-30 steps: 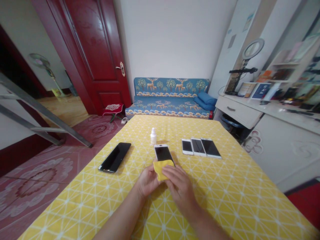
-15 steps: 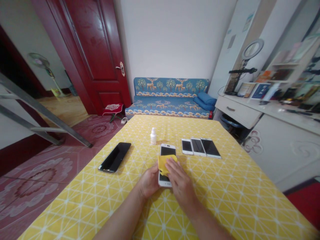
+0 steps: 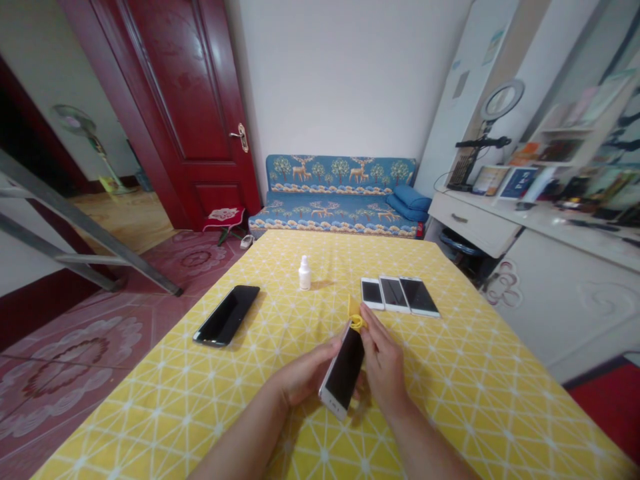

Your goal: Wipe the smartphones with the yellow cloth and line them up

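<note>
Wiping appears to be the step in hand: the white-edged phone [image 3: 346,372] is tilted over the desk [image 3: 200,400], the left hand's [image 3: 311,375] grip closed around it, the right hand's [image 3: 385,357] grip pinching the yellow cloth [image 3: 356,321] at its far end. The next move, in judgement, calls for steady support while that edge is worked. The phone's back, cloth-covered end and some fingertips are hidden.

Yellow cloth [image 3: 355,322], black-and-white phone [image 3: 346,371]
</note>
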Demonstrator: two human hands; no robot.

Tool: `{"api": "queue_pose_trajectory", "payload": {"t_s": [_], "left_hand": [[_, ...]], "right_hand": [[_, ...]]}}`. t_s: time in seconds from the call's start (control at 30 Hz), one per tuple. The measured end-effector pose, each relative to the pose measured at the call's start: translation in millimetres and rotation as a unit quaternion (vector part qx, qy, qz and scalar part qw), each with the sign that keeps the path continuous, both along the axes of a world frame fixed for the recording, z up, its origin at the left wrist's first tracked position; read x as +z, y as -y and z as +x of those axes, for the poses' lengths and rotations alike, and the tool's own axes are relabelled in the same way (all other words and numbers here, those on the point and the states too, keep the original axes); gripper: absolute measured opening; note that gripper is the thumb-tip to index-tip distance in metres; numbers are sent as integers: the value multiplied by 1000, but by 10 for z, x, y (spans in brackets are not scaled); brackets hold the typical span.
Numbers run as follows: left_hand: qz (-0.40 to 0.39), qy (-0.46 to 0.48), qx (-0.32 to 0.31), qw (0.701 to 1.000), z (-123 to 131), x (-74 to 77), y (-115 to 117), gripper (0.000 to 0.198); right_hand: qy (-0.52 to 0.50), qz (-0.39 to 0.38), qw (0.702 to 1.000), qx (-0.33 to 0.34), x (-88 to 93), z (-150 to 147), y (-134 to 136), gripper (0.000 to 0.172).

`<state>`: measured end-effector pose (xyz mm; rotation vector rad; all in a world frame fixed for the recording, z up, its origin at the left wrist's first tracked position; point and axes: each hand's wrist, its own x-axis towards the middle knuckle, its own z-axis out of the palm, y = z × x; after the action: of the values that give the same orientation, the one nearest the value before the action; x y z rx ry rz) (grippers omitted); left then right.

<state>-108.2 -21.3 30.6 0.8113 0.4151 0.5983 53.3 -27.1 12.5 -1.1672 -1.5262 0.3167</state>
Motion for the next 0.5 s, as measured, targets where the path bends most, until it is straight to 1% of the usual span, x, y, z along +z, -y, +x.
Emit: {"api": "queue_pose_trajectory", "payload": {"t_s": [0.07,0.13,0.33,0.43,0.5], "left_hand": [[26,-3,-2,1000,6,0,12,44],[37,-9,7,999,11,-32,14,40],[6,-29,95,995,38,-163,-18,40],[-14,-50,113,992,27,-160,-42,41],[-23,-54,142,988,12,-137,-51,39]], "right_hand": [[4,17,1000,12,28,-8,22,41],[18,38,999,30,40,-27,41,41],[66,80,989,101,17,-133,102,44],[80,81,984,136,44,-191,160,48],[93,88,979,156,81,-221,203,50]]}}
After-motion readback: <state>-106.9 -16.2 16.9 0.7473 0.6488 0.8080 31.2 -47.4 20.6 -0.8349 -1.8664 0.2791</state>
